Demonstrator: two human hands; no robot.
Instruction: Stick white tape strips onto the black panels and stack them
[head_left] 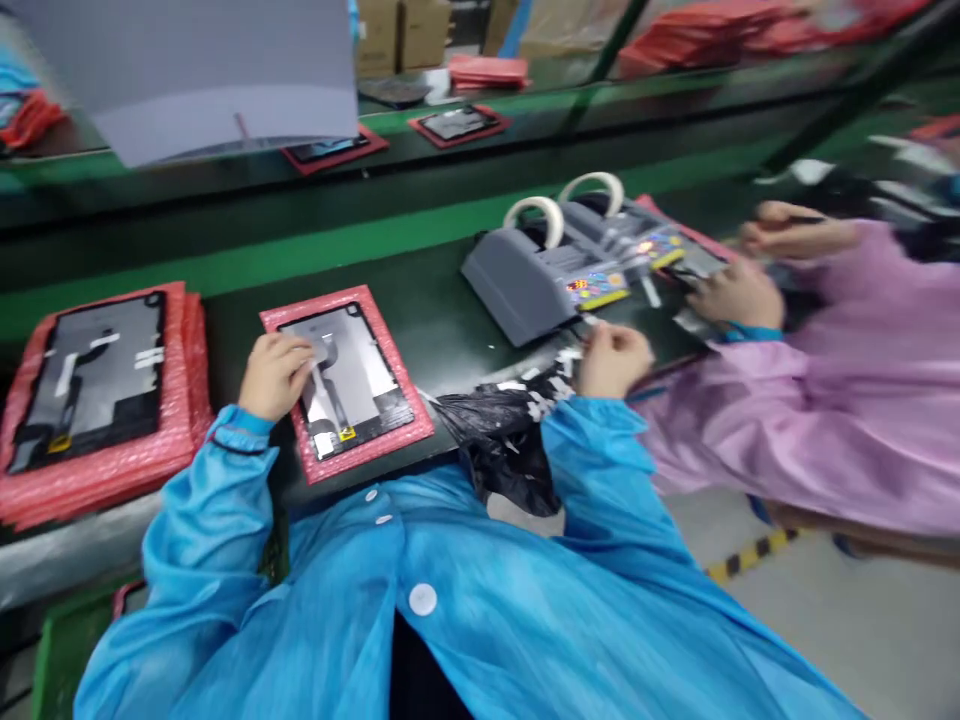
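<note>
A tablet screen panel (367,370) with a grey back and black edges lies on a red bubble-wrap sleeve (416,425) in front of me. At the panel's left edge my left hand (276,375) is closed, fingertips pinched; whatever is between them is too small to make out. My right hand (616,362) pinches a small white piece of tape (591,320) at the front of a grey automatic tape dispenser (517,285). Below that hand hangs a black plastic bag (510,455) with white tape scraps stuck along its rim.
More screen panels (97,370) lie on a stack of red sleeves at the left. A second tape dispenser (626,235) adjoins the first. At right, a co-worker's hands (739,300) work over another panel. A grey board (217,80) overhangs the upper left, before a shelf with sleeved panels (459,123).
</note>
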